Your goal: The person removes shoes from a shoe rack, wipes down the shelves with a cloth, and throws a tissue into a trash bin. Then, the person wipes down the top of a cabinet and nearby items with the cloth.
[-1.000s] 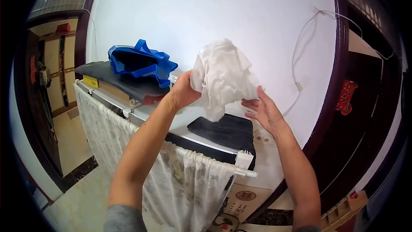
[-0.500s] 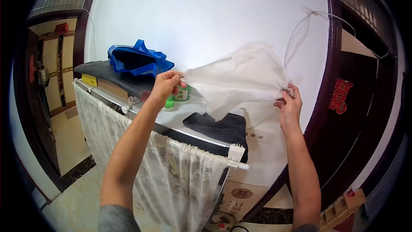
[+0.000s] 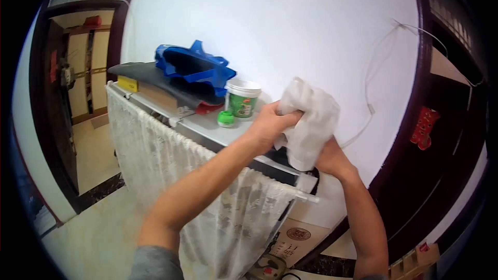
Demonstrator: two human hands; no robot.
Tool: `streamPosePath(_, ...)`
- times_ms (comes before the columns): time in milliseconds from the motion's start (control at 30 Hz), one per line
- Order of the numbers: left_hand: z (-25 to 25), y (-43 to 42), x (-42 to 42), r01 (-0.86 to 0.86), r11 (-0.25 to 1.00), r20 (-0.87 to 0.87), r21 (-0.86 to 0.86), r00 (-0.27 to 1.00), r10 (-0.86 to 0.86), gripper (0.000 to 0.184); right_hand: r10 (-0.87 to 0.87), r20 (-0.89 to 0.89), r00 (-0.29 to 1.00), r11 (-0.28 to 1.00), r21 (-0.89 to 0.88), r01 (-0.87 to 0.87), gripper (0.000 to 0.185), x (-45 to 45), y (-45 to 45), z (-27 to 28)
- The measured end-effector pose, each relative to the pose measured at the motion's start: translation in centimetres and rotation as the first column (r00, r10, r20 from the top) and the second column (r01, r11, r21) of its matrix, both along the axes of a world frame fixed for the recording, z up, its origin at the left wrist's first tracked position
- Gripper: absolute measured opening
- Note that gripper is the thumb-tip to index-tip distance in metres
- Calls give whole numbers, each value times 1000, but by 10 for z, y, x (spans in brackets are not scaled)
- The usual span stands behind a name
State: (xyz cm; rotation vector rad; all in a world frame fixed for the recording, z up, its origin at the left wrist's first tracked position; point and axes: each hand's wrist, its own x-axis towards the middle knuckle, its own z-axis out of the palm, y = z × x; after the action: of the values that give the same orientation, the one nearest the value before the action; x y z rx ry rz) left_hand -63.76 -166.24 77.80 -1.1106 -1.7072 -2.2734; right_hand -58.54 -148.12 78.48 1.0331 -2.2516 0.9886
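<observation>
The bunched cloth (image 3: 313, 124) hung right of the tub (image 3: 243, 102), grasped by the left hand (image 3: 271, 127); the right hand (image 3: 335, 159) was partly behind it, grip hidden. A jar (image 3: 225, 119) stood just before the tub, a bag (image 3: 207, 75) left.

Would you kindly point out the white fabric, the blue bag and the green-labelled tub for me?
White fabric (image 3: 313, 122): head view, the middle of its bunched front.
Blue bag (image 3: 203, 77): head view, the front rim of its opening.
Green-labelled tub (image 3: 240, 105): head view, the label on its side.
</observation>
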Motion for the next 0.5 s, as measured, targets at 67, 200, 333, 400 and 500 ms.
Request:
streamPosePath(67,1,-9,14,-120,990,19,78,993,119,31,36,-120,992,999,41,-31,25,16,-2,6)
streamPosePath(200,-4,-44,58,-217,944,34,248,976,215,33,179,-317,931,933,-246,-263,33,52,0,9)
streamPosePath(333,-30,-84,106,-862,503,-834,67,228,502,24,130,-242,961,924,-322,-206,59,69,-52,-9)
streamPosePath(400,-64,-95,123,-603,788,-375,126,707,600,26,341,78,937,901,-311,-302,70,80,-72,-26)
streamPosePath(500,-92,-133,121,-535,816,84,220,844,530,33,664,535,521,742,-556,-375,68,74,-103,-62)
